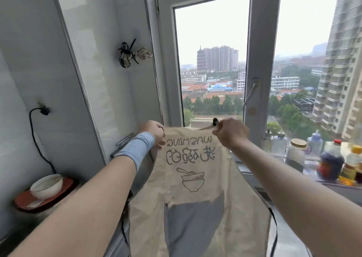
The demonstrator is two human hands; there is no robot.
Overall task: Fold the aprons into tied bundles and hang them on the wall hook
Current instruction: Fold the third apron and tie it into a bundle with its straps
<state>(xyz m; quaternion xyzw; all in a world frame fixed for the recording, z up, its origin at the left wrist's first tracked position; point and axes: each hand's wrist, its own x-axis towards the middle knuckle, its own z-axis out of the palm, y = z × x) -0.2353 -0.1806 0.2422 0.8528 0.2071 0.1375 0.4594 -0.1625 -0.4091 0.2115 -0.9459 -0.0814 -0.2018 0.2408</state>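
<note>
A beige apron [195, 178] with a mirrored "WASHING" print and a bowl drawing hangs spread out in front of me. My left hand [154, 131] pinches its top left corner. My right hand [231, 132] grips the top right corner together with a black strap end. Black ties trail down both sides of the apron. High on the left wall, a beige bundle tied with black straps [130, 55] hangs from a hook that the bundle hides.
A white bowl [47, 186] sits on a red dish [64, 188] on the ledge at lower left, under a plugged-in black cable [37, 141]. Several bottles and jars [321, 158] line the windowsill on the right. A window handle [253, 92] juts out behind the apron.
</note>
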